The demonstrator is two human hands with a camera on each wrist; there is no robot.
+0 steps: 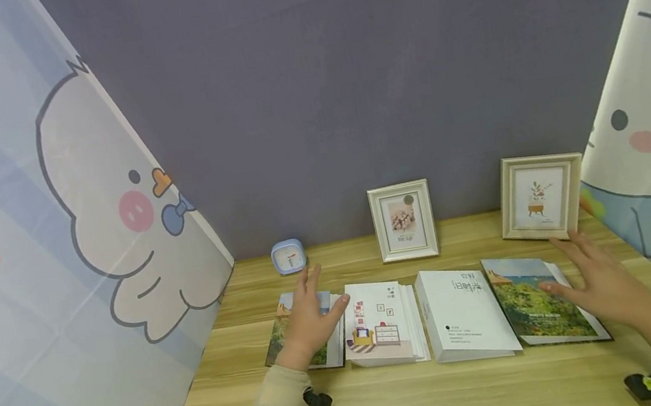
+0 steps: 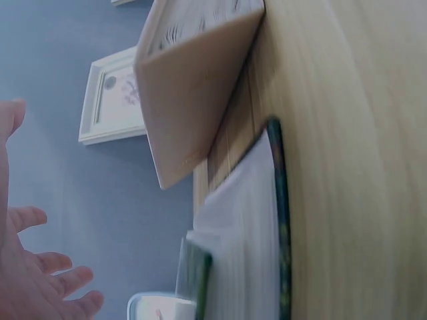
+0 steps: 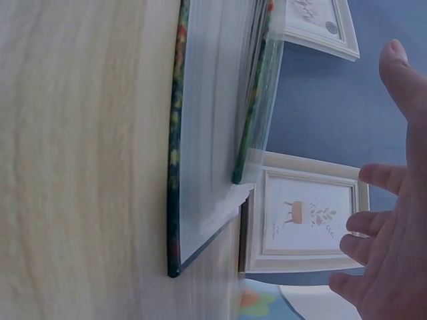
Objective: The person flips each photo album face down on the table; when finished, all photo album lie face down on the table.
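My left hand [image 1: 307, 320], fingers spread and holding nothing, hovers over the leftmost photo album [image 1: 280, 327], which has a landscape cover. Beside that album lies a white album with a drawn room [image 1: 376, 321], its cover close to my left thumb. A thick white album with dark lettering [image 1: 466, 311] comes after it in the row. At the right end is a larger landscape album [image 1: 536, 305], with my right hand [image 1: 602, 282] spread above its right side, also holding nothing. The right wrist view shows the pages [image 3: 217, 120] of this album edge-on, apart from the fingers.
Behind the albums stand a small blue clock [image 1: 288, 257], a white picture frame [image 1: 403, 222] and a cream picture frame [image 1: 542, 195]. A grey cloth wall [image 1: 371, 85] rises at the table's back. Printed cartoon curtains [image 1: 130, 189] close in both sides of the wooden table [image 1: 428, 400].
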